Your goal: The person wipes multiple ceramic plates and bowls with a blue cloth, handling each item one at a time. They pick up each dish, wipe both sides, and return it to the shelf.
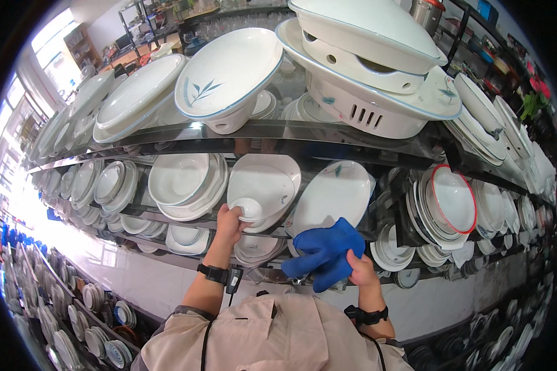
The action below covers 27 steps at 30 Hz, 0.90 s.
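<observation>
My left hand point(229, 225) grips the near rim of a white ceramic dish point(260, 190), with the thumb over a small round sauce well in it. This dish rests on another white plate on the middle shelf. In my right hand point(364, 270) is a bunched blue cloth point(327, 252), held by its right side. The cloth hangs in front of a white oval plate point(336, 195) with a small floral motif and covers its lower edge. Whether cloth and plate touch cannot be told. To the left of my left hand stands a stack topped by a white bowl point(178, 178).
Overhead, the dark shelf edge point(306, 137) runs across, bearing a footed bowl point(232, 74) and a tall stack of blue-rimmed dishes point(371, 88). A red-rimmed bowl point(454, 199) leans at right. Lower left, another rack holds several plates point(95, 341) above the floor.
</observation>
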Available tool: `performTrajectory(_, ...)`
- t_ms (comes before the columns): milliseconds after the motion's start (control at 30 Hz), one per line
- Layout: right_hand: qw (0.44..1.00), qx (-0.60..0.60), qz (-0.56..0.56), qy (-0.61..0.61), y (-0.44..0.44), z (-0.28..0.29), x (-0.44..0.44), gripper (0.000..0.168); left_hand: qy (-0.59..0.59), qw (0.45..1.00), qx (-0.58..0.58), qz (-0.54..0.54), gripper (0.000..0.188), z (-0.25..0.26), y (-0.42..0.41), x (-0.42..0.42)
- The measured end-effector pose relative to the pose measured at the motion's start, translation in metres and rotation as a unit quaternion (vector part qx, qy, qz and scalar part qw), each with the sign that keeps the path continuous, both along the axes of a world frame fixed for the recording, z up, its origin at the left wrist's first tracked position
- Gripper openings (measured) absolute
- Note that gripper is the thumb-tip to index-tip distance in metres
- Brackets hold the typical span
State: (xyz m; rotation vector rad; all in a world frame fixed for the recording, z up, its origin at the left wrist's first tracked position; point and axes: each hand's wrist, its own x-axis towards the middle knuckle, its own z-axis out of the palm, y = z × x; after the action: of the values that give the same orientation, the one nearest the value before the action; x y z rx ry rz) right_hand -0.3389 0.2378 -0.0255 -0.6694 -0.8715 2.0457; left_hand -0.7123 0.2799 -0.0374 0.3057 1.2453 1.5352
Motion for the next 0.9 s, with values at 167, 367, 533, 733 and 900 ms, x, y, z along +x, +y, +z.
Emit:
performTrajectory(167, 0.991, -0.018, 0.028, 0.132, -0.009, 0.011, -0.01, 0.053, 0.01, 0.997, 0.049, -0.055, 0.049, 0.0, -0.038, -0.028)
performTrajectory(367, 0.983, 0.074, 0.007, 0.171, -0.03, 0.045, -0.045, 0.064, -0.101, 0.982, 0.133, -0.091, 0.076, 0.044, -0.094, -0.047)
performTrajectory(533, 0.988, 0.116, -0.05, 0.09, -0.068, 0.046, -0.092, 0.064, -0.179, 0.959, 0.121, -0.184, 0.081, 0.047, -0.144, -0.084)
performTrajectory(733, 0.864, 0.356, 0.002, -0.357, -0.132, 0.061, -0.185, 0.044, -0.207, 0.94, 0.117, -0.244, 0.076, 0.025, -0.194, -0.138)
performTrajectory(900, 0.576, 0.644, -0.006, -0.503, -0.171, 0.086, -0.285, 0.045, -0.166, 0.939, 0.107, -0.283, 0.075, 0.024, -0.227, -0.179)
